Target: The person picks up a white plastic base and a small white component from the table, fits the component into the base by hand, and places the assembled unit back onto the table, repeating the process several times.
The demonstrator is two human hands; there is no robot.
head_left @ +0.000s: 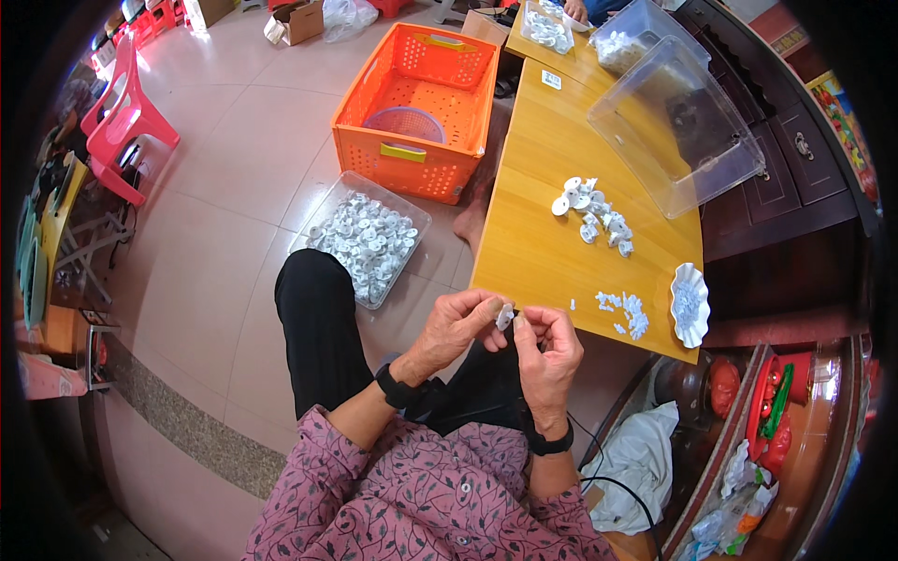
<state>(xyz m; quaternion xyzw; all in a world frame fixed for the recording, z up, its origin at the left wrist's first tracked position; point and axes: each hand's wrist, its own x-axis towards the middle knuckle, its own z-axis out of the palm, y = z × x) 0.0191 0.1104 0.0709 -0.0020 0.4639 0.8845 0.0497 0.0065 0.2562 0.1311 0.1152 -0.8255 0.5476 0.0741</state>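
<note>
Over my lap at the table's near edge, my left hand (456, 329) pinches a small white plastic part (505, 316) between thumb and fingers. Beside it, my right hand (548, 353) is closed, thumb against fingertips, close to the part. Whatever its fingers hold is too small to make out. On the yellow wooden table (528, 234) lies a loose pile of white round plastic parts (591, 210). Nearer me is a scatter of tiny pale-blue pieces (633, 316), and a white wavy-rimmed dish (689, 341) holds more of them.
A clear bin of white parts (365, 238) stands on the floor by my left knee, below an orange crate (402, 159). An upturned clear box (678, 140) lies at the table's right. Another person's hand (575, 11) shows at the far end. A cable (625, 486) runs by my right arm.
</note>
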